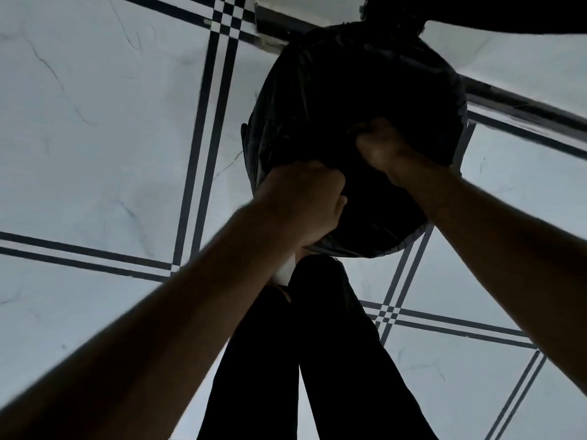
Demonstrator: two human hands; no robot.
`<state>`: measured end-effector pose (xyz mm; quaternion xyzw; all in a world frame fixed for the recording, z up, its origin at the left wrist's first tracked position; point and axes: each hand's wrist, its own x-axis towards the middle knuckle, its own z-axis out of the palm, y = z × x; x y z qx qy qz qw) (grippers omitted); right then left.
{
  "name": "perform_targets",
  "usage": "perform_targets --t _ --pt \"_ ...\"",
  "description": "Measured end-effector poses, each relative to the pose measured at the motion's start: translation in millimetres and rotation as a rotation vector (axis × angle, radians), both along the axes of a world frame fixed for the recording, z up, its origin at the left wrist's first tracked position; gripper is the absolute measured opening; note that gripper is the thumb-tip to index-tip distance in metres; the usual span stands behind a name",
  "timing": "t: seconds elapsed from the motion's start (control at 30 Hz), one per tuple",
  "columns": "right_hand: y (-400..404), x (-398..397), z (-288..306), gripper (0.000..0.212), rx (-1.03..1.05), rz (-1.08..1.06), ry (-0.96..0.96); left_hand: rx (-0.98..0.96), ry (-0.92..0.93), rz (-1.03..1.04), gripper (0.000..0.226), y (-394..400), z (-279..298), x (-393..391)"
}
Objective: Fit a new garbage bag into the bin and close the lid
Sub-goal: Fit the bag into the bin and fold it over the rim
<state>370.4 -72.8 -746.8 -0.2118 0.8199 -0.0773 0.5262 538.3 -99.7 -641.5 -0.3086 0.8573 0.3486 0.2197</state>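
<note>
A black garbage bag is draped over the round bin, covering its rim and sides, in the upper middle of the head view. A sliver of the white bin wall shows just below my left wrist. My left hand is fisted on the bag plastic at the near left rim. My right hand is closed on the bag plastic, further in toward the right side of the opening. The bin's inside is too dark to see. No lid is visible.
The floor is pale marble tile with dark double stripes. My legs in black trousers stand right against the bin's near side. A dark shape crosses the top right, and a metal door track runs at the right.
</note>
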Motion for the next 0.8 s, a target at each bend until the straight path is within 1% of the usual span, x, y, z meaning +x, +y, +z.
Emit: perform_targets --t 0.07,0.1,0.17,0.2,0.23,0.27,0.3,0.33,0.37,0.4,0.43,0.5,0.53,0.6,0.63,0.7,0.77,0.8 --pt "4 10 2 0.024 -0.061 0.023 -0.037 -0.011 0.195 0.163 0.022 17 17 25" --pt "6 15 0 0.024 -0.079 0.05 -0.062 -0.05 0.275 0.267 0.02 20 22 36" --pt "3 29 0 0.022 -0.074 0.151 -0.105 -0.137 0.382 0.528 0.018 31 26 56" --pt "2 35 0 0.029 -0.057 0.196 -0.127 -0.139 0.391 0.679 0.017 38 27 65" --pt "0 40 -5 0.041 -0.05 0.222 -0.148 -0.09 0.363 0.857 0.017 42 25 72" --pt "-3 45 -3 0.05 -0.027 0.249 -0.152 0.015 0.343 1.075 0.015 44 21 75" --pt "-4 48 -6 0.057 -0.04 0.284 -0.153 0.175 0.325 1.328 0.011 43 17 76" --pt "-6 53 -7 0.062 -0.043 0.327 -0.141 0.397 0.303 1.58 0.007 40 12 76" --pt "-8 56 -14 0.064 -0.065 0.361 -0.134 0.617 0.255 1.755 0.014 36 8 75" --pt "-9 60 -15 0.065 -0.06 0.399 -0.138 0.792 0.234 1.844 0.024 34 3 74" --pt "-10 63 -16 0.063 -0.066 0.443 -0.138 0.882 0.217 1.85 0.031 32 -2 73" --pt "-8 68 -15 0.06 -0.046 0.488 -0.131 0.919 0.225 1.819 0.034 32 -6 71" --pt "-6 69 -11 0.057 -0.024 0.475 -0.076 0.915 0.237 1.827 0.033 33 -8 70" --pt "-2 65 -6 0.047 -0.014 0.413 0.131 0.929 0.229 1.852 0.032 33 -8 69" --pt "1 60 -5 0.041 -0.038 0.396 0.251 0.936 0.222 1.861 0.033 33 -7 69" --pt "4 51 -4 0.029 -0.111 0.424 0.416 0.925 0.222 1.841 0.033 33 -8 70" --pt "3 40 -6 0.025 -0.144 0.5 0.474 0.9 0.226 1.813 0.034 33 -10 71" --pt "2 36 -10 0.026 -0.122 0.541 0.47 0.896 0.233 1.811 0.035 34 -13 72"
